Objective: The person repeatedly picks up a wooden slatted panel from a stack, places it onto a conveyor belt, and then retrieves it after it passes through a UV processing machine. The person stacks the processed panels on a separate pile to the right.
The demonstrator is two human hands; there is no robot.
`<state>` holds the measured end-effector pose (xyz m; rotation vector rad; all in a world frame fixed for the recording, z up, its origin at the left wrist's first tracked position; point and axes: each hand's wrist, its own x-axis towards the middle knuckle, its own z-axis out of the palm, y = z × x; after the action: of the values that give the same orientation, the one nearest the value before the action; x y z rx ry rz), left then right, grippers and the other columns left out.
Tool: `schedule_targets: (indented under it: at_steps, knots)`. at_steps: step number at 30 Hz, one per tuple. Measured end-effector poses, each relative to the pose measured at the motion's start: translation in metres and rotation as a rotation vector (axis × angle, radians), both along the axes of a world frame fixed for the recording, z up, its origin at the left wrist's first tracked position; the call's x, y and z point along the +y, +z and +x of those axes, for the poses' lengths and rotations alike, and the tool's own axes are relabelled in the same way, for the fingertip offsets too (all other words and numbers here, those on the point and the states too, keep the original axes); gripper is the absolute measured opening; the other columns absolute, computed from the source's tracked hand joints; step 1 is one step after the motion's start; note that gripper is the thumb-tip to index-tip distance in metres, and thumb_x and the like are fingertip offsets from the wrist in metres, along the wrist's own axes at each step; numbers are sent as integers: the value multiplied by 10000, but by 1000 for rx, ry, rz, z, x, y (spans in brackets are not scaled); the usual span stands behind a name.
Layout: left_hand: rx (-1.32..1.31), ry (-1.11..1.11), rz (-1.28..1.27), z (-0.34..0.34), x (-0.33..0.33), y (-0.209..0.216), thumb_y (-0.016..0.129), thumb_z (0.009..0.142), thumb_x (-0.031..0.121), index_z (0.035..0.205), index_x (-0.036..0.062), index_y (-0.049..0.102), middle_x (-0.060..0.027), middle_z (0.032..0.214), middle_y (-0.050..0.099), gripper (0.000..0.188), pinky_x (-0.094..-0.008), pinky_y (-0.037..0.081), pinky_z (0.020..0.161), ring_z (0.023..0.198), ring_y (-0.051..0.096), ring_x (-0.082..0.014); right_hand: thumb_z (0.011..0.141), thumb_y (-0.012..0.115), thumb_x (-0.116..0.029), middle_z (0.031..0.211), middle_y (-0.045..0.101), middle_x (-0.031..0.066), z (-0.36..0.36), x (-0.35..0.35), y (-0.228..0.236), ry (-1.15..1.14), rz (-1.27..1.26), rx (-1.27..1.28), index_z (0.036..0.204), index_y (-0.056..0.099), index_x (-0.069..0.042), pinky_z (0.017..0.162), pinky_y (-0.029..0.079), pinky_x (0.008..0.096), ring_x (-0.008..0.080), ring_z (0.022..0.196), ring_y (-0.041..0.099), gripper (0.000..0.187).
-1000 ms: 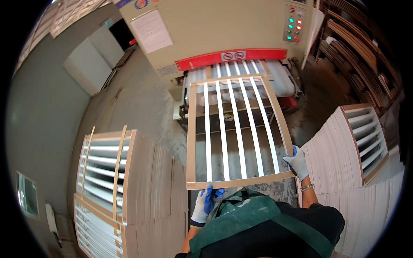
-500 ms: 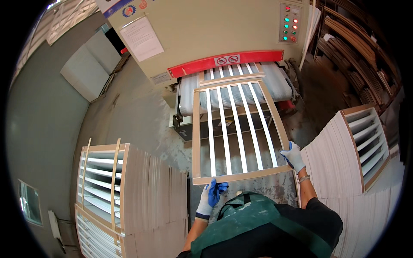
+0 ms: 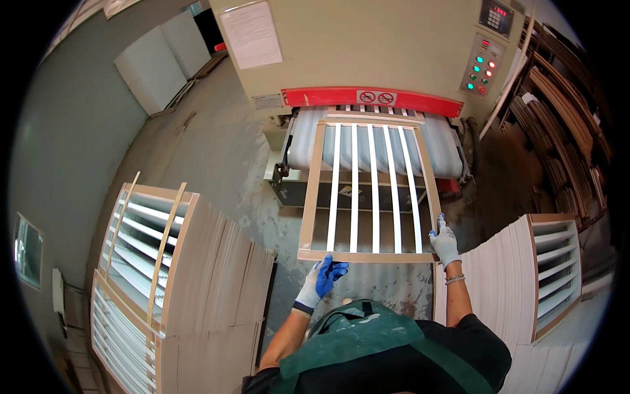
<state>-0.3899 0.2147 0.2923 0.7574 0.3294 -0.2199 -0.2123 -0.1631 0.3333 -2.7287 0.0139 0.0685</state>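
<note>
The slatted wooden frame [image 3: 371, 187] has been pushed further forward since a second ago; its far end is now laid on the sanding machine's conveyor belt [image 3: 440, 148]. The near rail is gripped by the left hand [image 3: 320, 279], and the right rail is clasped by the right hand [image 3: 445, 241], so feeding seems to be started.

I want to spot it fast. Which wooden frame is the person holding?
Find the big beige machine with the red bar. In front of it, the flat slatted wooden frame lies half on the grey belt. Unlike the stacked frames beside it, both gloved hands grip it.
</note>
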Motion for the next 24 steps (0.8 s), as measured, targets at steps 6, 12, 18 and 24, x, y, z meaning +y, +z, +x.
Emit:
schedule_targets:
  at_steps: [6, 12, 18, 24]
  knots:
    - [-6, 32, -31, 3, -4, -1, 518, 1058, 407, 1315, -5, 574, -143, 1115, 704, 489, -358, 530, 951, 968, 683, -217, 917, 621, -243, 1115, 670, 301, 32, -1, -21, 40, -57, -52, 1542, 336, -22, 952, 500, 488, 443, 1044, 644, 721]
    - [34, 22, -36, -44, 2, -25, 495, 1065, 388, 1384, 3, 535, -140, 1148, 671, 501, -366, 525, 978, 1030, 654, -235, 928, 583, -262, 1069, 666, 328, 65, 6, -34, 83, -62, -72, 1545, 306, 1, 933, 506, 502, 454, 1005, 652, 725]
    - [146, 148, -47, -107, 14, -49, 492, 1064, 404, 1401, 14, 520, -141, 1207, 673, 516, -386, 509, 999, 1087, 648, -244, 880, 649, -253, 1153, 657, 321, 97, 21, -31, 114, 73, -44, 1526, 350, 0, 919, 505, 522, 459, 1035, 651, 755]
    - [65, 258, -120, -141, 22, -41, 433, 1085, 403, 1433, 20, 498, -129, 1260, 652, 521, -387, 486, 1037, 1158, 624, -242, 844, 638, -121, 1180, 666, 280, 166, -58, -83, 188, 122, -401, 1552, 311, -21, 735, 573, 457, 379, 860, 708, 787]
